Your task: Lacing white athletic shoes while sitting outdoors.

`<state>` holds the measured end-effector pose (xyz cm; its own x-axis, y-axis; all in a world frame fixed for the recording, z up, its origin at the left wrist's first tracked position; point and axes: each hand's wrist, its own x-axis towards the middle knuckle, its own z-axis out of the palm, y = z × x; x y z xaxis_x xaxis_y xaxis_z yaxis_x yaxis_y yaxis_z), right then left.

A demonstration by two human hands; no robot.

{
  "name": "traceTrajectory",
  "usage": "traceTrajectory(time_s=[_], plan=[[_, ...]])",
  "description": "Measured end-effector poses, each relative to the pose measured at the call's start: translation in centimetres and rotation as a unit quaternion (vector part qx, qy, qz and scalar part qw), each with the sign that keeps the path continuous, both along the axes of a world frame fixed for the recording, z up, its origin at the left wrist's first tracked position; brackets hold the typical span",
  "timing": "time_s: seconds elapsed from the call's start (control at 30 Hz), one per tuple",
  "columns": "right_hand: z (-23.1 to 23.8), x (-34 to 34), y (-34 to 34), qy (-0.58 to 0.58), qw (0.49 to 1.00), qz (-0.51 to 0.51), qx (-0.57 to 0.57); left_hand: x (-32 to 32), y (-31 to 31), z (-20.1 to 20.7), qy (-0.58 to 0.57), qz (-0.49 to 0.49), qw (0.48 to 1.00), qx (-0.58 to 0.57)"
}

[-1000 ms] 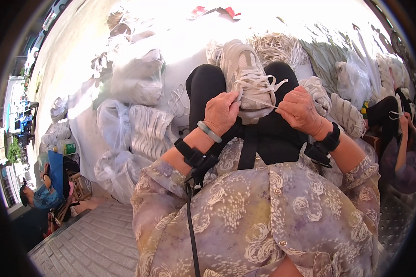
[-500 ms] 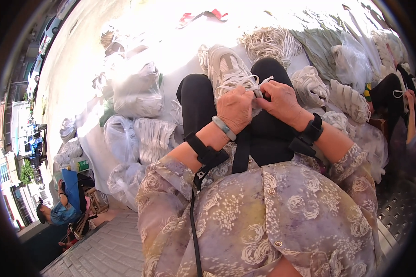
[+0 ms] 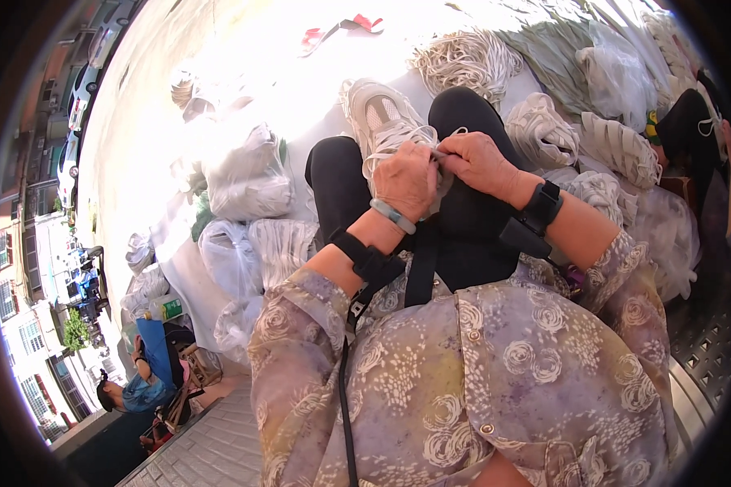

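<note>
A pale beige sneaker [image 3: 378, 109] is between my knees, toe pointing away from me. White shoelace [image 3: 402, 136] runs in loose loops across its upper. My left hand [image 3: 406, 180] is closed over the ankle end of the sneaker, its fingertips pinching lace. Against it, my right hand [image 3: 481, 166] is closed too, thumb and forefinger pinched on the shoelace. A small bit of lace sticks up above the right fingers. The sneaker's heel and the exact spot both hands grip are hidden behind my fingers.
A loose heap of cream laces [image 3: 471, 61] lies beyond my right knee. Bundled white laces [image 3: 540, 138] and a clear plastic bag [image 3: 617, 69] are on the right, near another person's dark-clad leg [image 3: 686, 134]. Wrapped white bundles [image 3: 248, 183] sit at left.
My hands have drawn closer together, and the right fingers have shifted slightly left and up. The lace end standing above them shows less. The whole view has shifted a little.
</note>
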<state>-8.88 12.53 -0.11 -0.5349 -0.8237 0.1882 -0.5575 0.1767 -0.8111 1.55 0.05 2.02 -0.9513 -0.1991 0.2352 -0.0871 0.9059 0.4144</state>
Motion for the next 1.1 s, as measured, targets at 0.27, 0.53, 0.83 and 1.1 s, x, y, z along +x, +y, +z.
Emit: traceTrajectory(time_s=[0.27, 0.53, 0.83, 1.1], plan=[[-0.3, -1.4, -0.1, -0.176, 0.982, 0.043, 0.050, -0.6, -0.3, -0.6, 0.021, -0.024, 0.998, -0.059], [-0.5, -0.9, 0.8, -0.165, 0.985, 0.038, 0.014, 1.6, -0.7, 1.9, 0.015, -0.107, 0.978, -0.176], [-0.6, -0.9, 0.8, -0.186, 0.982, 0.024, 0.019, 8.3, -4.4, 2.2, -0.125, 0.014, 0.992, 0.015], [-1.4, -1.8, 0.4, -0.276, 0.961, 0.000, -0.001, 7.7, -5.0, 2.6, -0.207, -0.031, 0.955, 0.209]])
